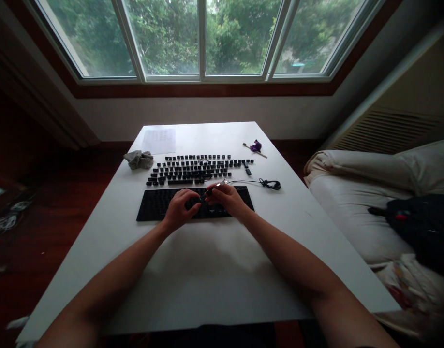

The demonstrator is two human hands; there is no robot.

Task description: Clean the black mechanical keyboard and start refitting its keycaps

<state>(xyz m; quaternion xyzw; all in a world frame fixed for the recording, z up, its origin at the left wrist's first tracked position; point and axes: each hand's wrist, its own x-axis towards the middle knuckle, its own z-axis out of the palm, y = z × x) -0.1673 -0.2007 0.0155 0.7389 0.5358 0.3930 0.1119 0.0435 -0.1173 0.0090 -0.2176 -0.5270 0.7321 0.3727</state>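
Left hand: my left hand (182,208) is curled over the keyboard, thumb and fingertips close together; I cannot tell whether they pinch anything small.
Right hand: my right hand (228,197) is closed on a slim tool (219,184), its metal end pointing up and away from the palm.
Keyboard: the keyboard (153,205) lies flat on the tabletop (211,270), directly under both hands and reaching out past each.
Keycaps: I have black keycaps (193,173) laid out in rows just beyond the hands.
Cable: a dark cable (270,184) lies bundled to the right of my right hand.
Brush: farther off, beyond the right hand, a brush (261,154) lies against a purple cloth (256,145).
Rag: a crumpled grey rag (139,160) sits beyond and left of my left hand, near a sheet of paper (160,140).
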